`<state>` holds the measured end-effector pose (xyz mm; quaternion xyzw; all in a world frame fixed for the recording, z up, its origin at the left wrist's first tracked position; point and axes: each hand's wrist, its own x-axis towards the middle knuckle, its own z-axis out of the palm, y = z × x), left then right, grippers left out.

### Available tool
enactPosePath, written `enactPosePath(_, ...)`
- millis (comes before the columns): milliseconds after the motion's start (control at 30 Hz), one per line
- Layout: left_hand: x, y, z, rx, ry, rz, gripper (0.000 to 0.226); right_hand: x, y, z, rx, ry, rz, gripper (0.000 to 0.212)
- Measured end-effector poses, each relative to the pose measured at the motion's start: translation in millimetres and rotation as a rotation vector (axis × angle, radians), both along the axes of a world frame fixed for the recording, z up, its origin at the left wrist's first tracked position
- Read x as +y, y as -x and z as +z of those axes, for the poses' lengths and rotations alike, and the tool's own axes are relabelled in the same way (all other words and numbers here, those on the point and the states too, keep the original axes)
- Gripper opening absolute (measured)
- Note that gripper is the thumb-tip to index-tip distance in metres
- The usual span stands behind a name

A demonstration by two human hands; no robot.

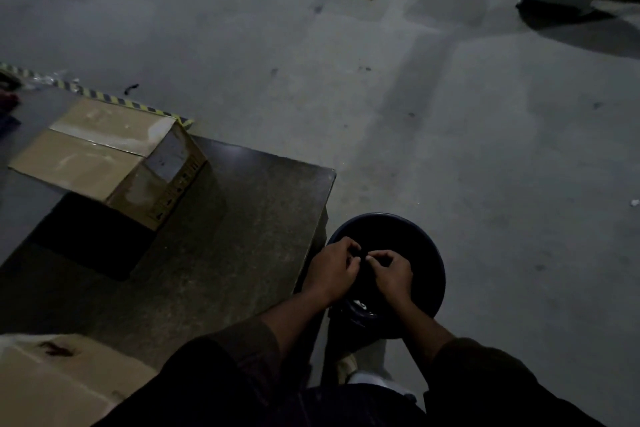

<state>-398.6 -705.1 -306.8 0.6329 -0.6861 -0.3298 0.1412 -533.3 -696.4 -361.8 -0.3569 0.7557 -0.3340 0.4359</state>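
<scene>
Cardboard box [104, 156] on the table [242, 218]: printed marks on its side, none we can read. Left hand [332, 270] and right hand [393, 276], fingers curled, pinch what we take for a black liner [363, 270] over the round bin [438, 270] (too dim to be sure). Risk: pulled apart too hard, the thin film tears or slips free.

The concrete floor [450, 114] is matt and scuffed. The dark speckled desk [242, 218] carries a faint sheen. Glossy tape strips cross the brown cardboard box [107, 156]. The bin [426, 243] looks smooth, and its dark liner [363, 259] is possibly thin plastic film.
</scene>
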Motion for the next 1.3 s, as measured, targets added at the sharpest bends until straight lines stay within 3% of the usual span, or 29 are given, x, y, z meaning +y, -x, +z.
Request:
enactPosePath(267, 14.4, -39.6, 14.1, 0.101, 0.034, 0.219, 0.026, -3.0, -60.6, 43.5, 0.029, 0.211, 0.267, 0.012)
enactPosePath(500, 64.2, -114.1, 56.3, 0.113, 0.293, 0.52, 0.023, 10.2, -146.2, 79.2, -0.038, 0.391, 0.523, 0.008)
enactPosePath(733, 159.9, -207.3, 80.0, 0.085, 0.46, 0.856, 0.015, 74.1, -257.0, 111.4, -0.141, 0.53, 0.881, 0.008)
enactPosePath(867, 227.1, -256.1, 79.9, 0.053, 0.48, 1.045, 0.014, 119.8, -310.4, 120.1, -0.049, 0.597, 1.172, 0.002)
enactPosePath(967, 276.3, -290.3, 71.7, -0.03, 0.481, 1.161, 0.015, 148.6, -342.5, 119.2, 0.043, 0.659, 1.419, 0.013)
enactPosePath(1033, 304.4, -311.8, 66.2, -0.117, 0.439, 1.225, 0.017, 167.4, -361.3, 113.1, 0.215, 0.776, 1.593, 0.022)
enactPosePath(1133, 336.4, -338.0, 51.9, -0.314, 0.326, 1.206, 0.024, 185.9, -376.6, 97.4, 0.493, 0.96, 1.729, 0.042)
enactPosePath(1300, 354.6, -350.7, 33.0, -0.36, 0.362, 1.117, 0.023, 192.4, -401.4, 96.2, 0.631, 1.01, 1.818, 0.053)
